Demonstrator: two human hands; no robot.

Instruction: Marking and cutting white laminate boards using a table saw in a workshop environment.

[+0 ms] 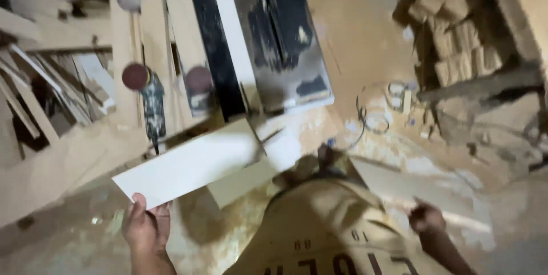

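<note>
My left hand point(145, 223) grips the near corner of a long white board point(188, 164) that slants up to the right, toward a table saw point(274, 35) with a dark, dusty top. A second pale board piece point(240, 183) lies just under it. My right hand point(425, 218) is low at the right with fingers curled, close to a pale board point(394, 183) lying on the floor; whether it holds anything is unclear. My tan shirt point(325, 229) fills the bottom centre.
A green angle grinder with a red sanding disc point(149, 95) lies on stacked wooden planks point(68, 52) at the left. Stacked wood blocks point(456, 41) stand at the upper right. Loose wire coils point(377, 109) and sawdust cover the floor.
</note>
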